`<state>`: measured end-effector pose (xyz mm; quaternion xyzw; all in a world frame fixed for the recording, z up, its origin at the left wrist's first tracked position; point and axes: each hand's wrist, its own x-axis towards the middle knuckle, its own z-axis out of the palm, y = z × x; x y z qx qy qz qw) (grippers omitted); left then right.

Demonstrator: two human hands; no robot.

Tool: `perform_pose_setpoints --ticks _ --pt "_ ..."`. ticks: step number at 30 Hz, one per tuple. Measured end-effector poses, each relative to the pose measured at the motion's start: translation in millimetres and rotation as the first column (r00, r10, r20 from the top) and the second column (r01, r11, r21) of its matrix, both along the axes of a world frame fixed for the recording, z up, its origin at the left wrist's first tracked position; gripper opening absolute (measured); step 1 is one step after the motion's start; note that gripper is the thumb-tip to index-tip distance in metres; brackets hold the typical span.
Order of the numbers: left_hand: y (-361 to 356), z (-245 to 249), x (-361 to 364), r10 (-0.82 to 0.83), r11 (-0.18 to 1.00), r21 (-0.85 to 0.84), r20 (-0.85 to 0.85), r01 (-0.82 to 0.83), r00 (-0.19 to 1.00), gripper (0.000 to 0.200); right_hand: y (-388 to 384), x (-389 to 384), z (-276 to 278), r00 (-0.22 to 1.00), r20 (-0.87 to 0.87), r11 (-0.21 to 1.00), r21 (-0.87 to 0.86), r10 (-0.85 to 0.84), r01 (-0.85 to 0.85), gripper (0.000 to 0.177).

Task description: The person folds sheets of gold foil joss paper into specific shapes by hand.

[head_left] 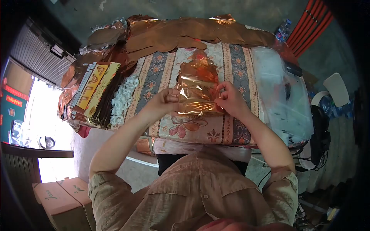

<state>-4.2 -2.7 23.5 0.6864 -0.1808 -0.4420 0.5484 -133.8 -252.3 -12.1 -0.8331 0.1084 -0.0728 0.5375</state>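
Note:
A shiny gold foil piece (197,90) with a scalloped upper end lies on the patterned tablecloth (181,127) in front of me. My left hand (166,102) has curled fingers at the foil's left edge, gripping it there. At the opposite edge, my right hand (230,100) pinches the foil between thumb and fingers. Parts of the fingertips are hidden in the glare and folds of the foil.
Brown foil sheets (200,32) run along the table's far edge. Printed header cards (94,86) and white plastic rings (124,98) sit at left. Clear plastic bags (283,102) cover the right side. Cardboard boxes (63,196) stand on the floor at lower left.

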Motion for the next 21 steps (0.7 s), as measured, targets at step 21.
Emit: perform_pose_setpoints --ticks 21 --pt "14 -8 -49 -0.149 0.964 0.096 0.967 0.246 0.208 0.038 -2 -9 25 0.996 -0.022 0.995 -0.058 -0.085 0.084 0.039"
